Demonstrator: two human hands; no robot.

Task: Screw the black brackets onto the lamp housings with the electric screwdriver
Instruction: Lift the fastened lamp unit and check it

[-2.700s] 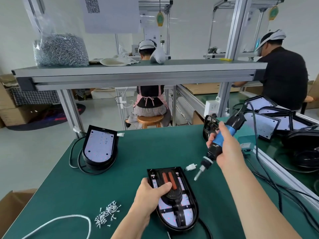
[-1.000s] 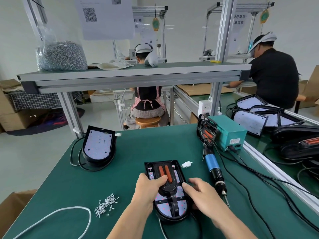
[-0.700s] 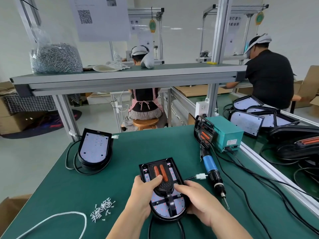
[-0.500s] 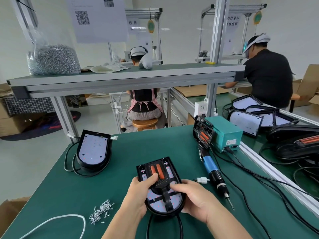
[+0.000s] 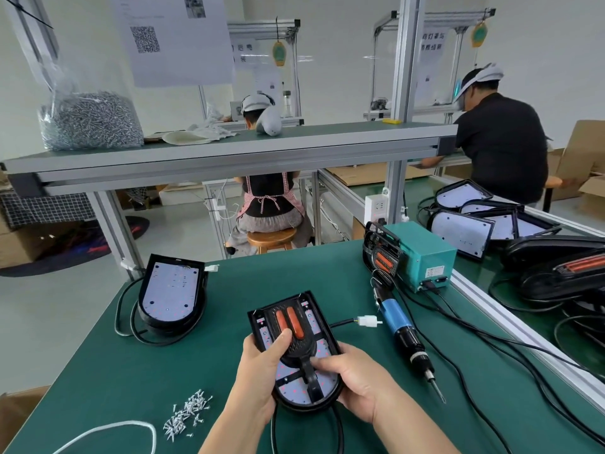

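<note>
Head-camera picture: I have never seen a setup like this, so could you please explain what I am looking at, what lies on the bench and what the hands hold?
This is one picture from a camera worn on a person's head, looking forward and down at their own two bare hands; no machine is involved. The left hand and right hand both grip a lamp housing, and the left thumb presses on the black bracket laid on it. On the green bench the electric screwdriver lies to the right, with no hand on it. A pile of loose screws lies near left, and a second lamp housing sits further left. The teal box behind the screwdriver seems to be its power supply.
</note>
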